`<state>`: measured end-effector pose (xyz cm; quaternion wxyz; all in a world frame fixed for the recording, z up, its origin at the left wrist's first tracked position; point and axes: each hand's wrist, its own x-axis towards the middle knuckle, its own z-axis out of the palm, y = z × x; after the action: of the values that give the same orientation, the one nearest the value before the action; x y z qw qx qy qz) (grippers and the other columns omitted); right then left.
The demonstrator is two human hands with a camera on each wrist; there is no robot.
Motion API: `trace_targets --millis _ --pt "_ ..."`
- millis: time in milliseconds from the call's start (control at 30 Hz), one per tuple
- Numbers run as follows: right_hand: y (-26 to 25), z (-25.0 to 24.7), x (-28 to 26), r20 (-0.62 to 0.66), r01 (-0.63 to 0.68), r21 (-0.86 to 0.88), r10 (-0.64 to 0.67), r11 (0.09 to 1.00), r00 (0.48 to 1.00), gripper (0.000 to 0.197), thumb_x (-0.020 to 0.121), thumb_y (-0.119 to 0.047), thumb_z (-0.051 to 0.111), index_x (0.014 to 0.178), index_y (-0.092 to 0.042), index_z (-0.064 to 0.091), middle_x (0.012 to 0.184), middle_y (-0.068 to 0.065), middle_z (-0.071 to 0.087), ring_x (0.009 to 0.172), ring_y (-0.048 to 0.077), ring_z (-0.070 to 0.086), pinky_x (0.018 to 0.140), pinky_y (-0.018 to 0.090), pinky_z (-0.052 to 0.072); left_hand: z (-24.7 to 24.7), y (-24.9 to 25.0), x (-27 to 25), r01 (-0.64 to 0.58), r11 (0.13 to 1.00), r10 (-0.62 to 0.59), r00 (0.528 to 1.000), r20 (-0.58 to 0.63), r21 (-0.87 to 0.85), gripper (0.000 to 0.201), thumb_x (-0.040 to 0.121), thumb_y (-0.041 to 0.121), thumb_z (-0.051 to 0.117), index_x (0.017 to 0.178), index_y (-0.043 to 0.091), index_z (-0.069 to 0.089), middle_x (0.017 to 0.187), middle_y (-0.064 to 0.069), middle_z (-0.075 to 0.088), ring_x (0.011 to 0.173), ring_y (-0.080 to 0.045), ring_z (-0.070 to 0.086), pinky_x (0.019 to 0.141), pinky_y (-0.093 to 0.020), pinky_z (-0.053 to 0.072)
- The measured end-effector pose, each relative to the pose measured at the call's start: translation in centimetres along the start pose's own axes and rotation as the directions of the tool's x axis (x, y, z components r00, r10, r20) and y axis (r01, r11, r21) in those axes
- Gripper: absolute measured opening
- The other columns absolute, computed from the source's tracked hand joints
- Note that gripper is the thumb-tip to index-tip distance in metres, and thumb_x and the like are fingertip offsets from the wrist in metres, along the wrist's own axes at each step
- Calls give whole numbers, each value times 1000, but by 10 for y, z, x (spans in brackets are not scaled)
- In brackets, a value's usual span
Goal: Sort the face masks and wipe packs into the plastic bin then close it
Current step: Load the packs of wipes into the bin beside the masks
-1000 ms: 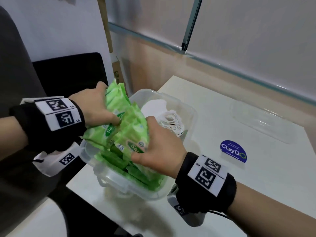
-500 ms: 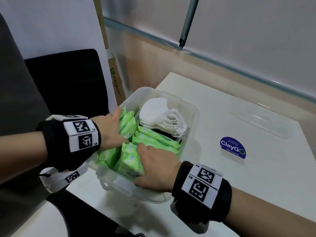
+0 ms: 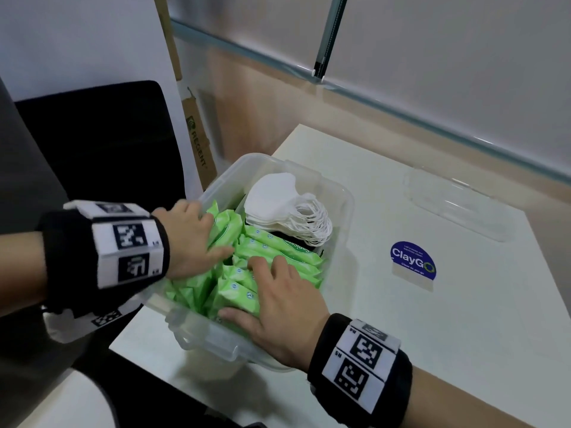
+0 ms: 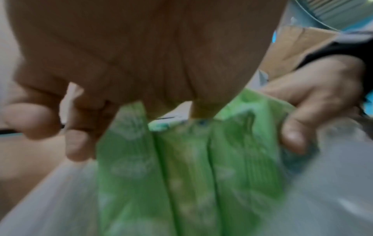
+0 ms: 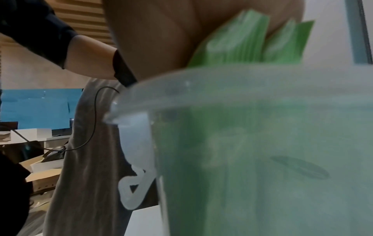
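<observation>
A clear plastic bin (image 3: 348, 199) stands at the table's near left corner. White face masks (image 3: 276, 197) are stacked in its far part. Green wipe packs (image 3: 279, 250) fill its near and left part, standing on edge. My left hand (image 3: 196, 242) reaches in from the left, its fingers curled down behind a bunch of packs and its thumb across them. My right hand (image 3: 278, 299) lies on the near packs with fingers spread, pressing them down. The blurred left wrist view shows the packs (image 4: 181, 175) under my palm. The right wrist view shows packs (image 5: 242, 43) sticking above the bin wall (image 5: 262, 159).
The bin's clear lid (image 3: 457, 202) lies on the white table (image 3: 401, 335) at the back right. A blue ClayGo sticker (image 3: 412, 261) is on the table right of the bin. A black chair (image 3: 102, 143) and a cardboard box (image 3: 197, 143) stand left of the table.
Both hands have lowered a bunch of green wipe packs from above the bin down into it. The packs now sit level with the rim and my right hand has flattened on top.
</observation>
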<state>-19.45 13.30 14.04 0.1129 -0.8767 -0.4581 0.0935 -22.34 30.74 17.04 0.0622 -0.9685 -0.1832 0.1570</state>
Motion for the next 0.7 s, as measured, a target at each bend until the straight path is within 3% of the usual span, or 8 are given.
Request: trace_targets --millis 67,167,233,367,433,533,633,700 --pt "-4 -1 -2 -45 -12 -42 10 999 999 81 78 -78 22 115 -13 54 100 10 55 87 30 56 72 40 50 -9 -10 13 -85 982 83 996 -22 -167 76 85 69 26 142 19 26 147 -4 25 133 -22 29 103 -34 32" --pt "-11 2 -2 38 -65 -104 70 992 997 85 86 -75 12 124 -13 56 126 18 58 116 37 56 88 53 49 -9 -20 27 -277 908 291 957 -2 -314 94 68 77 22 146 25 18 149 2 25 134 -15 30 106 -24 25" --pt "-11 6 1 22 -74 -129 78 989 997 90 86 -75 9 134 -11 51 138 23 49 129 39 46 94 61 40 -5 -23 29 -349 884 379 925 39 -311 117 54 94 3 148 25 14 151 3 25 136 -12 27 108 -22 20" --pt "-12 0 1 175 -76 -33 80 997 981 97 77 -79 6 152 -18 -1 157 21 -8 145 36 -9 112 65 3 2 -24 29 -382 898 395 918 20 -217 138 34 92 -24 150 24 5 149 4 26 134 -12 28 108 -23 22" --pt "-15 2 -3 151 -66 -81 78 995 986 89 86 -75 14 152 -15 11 156 23 7 145 38 8 108 68 16 8 -22 27 -400 892 409 913 -3 -211 138 35 89 -30 150 21 5 144 3 30 131 -11 31 104 -19 21" --pt "-13 12 5 126 -158 -94 169 983 977 81 88 -69 20 135 -11 51 136 22 51 126 36 50 86 64 46 15 -22 27 -421 882 417 906 -65 -213 119 55 82 -25 148 20 12 134 3 37 124 -11 36 96 -16 23" --pt "-2 13 16 79 -167 -97 175 981 981 84 90 -67 7 133 -11 53 138 19 51 128 33 49 87 65 45 14 -21 29 -419 873 408 908 -98 -248 76 80 52 5 147 21 19 132 2 41 123 -13 37 98 -20 27" --pt "-3 9 16 94 -125 -86 133 988 987 89 87 -71 4 144 -12 37 152 19 29 141 34 28 101 69 30 10 -20 31 -421 865 413 906 -89 -273 66 85 45 11 146 21 22 131 2 43 122 -13 39 98 -21 28"
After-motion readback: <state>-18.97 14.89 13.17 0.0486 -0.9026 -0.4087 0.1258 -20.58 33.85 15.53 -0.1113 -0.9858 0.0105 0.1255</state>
